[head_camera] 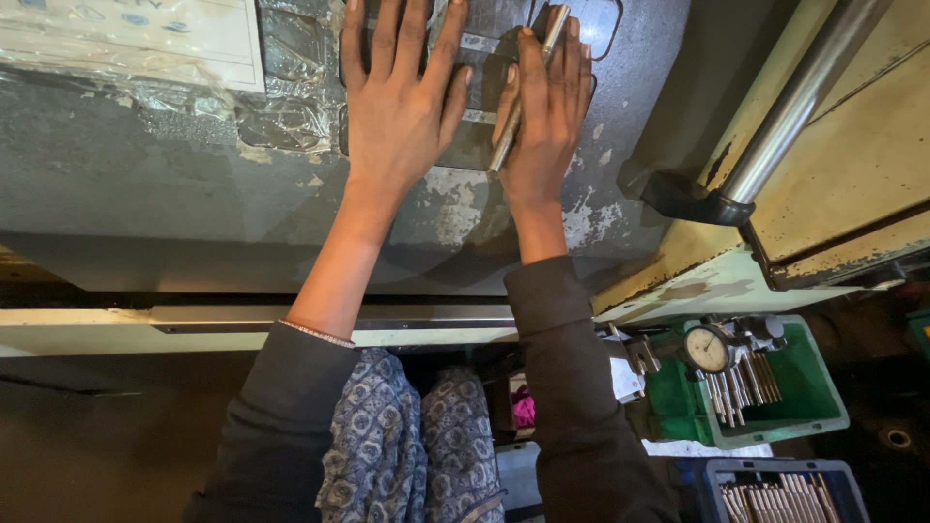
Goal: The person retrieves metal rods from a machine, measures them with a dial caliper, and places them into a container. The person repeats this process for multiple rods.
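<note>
A thin metal rod [521, 97] lies under the right hand [544, 107], near the far edge of the grey worktop [145, 194]. The rod points from the fingertips back toward the palm. The right hand's fingers are straight and close together, pressing the rod down on a dark flat metal plate [477, 145]. The hand does not wrap around the rod; it just holds it flat.

The left hand [399, 102] lies just beside the right one, flat on the same plate. Its fingers are spread a little and it grips nothing.

At the far left corner of the worktop there is a sheet of paper [145, 39] under crinkly clear plastic [281, 107]. The paint on the worktop is chipped near the wrists.

To the right, a shiny round bar [794, 102] slants over a cream machine part [852, 165].

Lower down, past the near edge, a green bin [809, 407] holds a round dial gauge [706, 349] and many thin metal pins [741, 383]. A blue bin [702, 479] below it holds more pins.

The person wears dark sleeves [572, 387] and a blue patterned cloth [407, 436].
</note>
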